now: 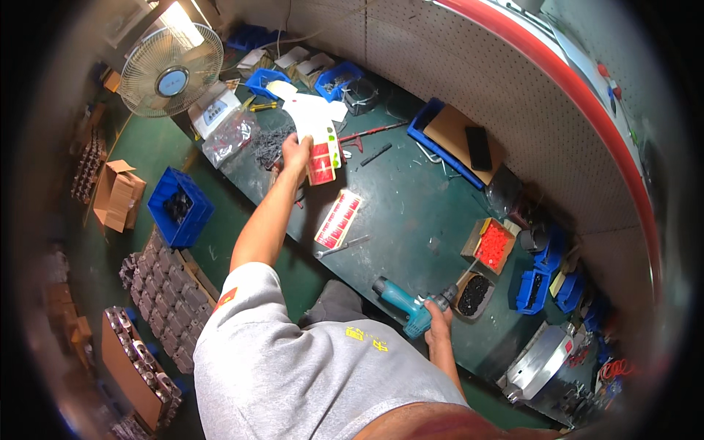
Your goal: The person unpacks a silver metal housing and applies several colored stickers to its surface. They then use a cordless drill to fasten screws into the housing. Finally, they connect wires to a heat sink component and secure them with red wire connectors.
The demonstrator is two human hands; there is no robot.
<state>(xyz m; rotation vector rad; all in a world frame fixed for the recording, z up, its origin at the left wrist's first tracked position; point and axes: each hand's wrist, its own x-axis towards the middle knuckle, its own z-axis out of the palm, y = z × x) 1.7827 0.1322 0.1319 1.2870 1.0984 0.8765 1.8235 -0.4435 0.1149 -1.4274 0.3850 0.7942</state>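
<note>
Toward the far left of the bench, my left hand [295, 152] grips the edge of a sticker sheet [323, 163] with red and green labels, next to white paper [314, 110]. My right hand [438, 328] is wrapped round a teal cordless drill [415, 311], near the bench's front edge. The drill's long bit reaches toward a small carton of orange-red parts [493, 245]. Beside it sits a tray of small black parts [475, 295]. Between my hands, another red-and-white sticker sheet [339, 220] lies flat, with a wrench [343, 247] close to it.
Dark screws or similar pieces [273, 147] are heaped left of my left hand. At the back stand a blue tray with cardboard [447, 139] and a phone [479, 148]. Blue bins [532, 292] line the right. A fan [173, 81] and a blue crate [180, 207] are at left.
</note>
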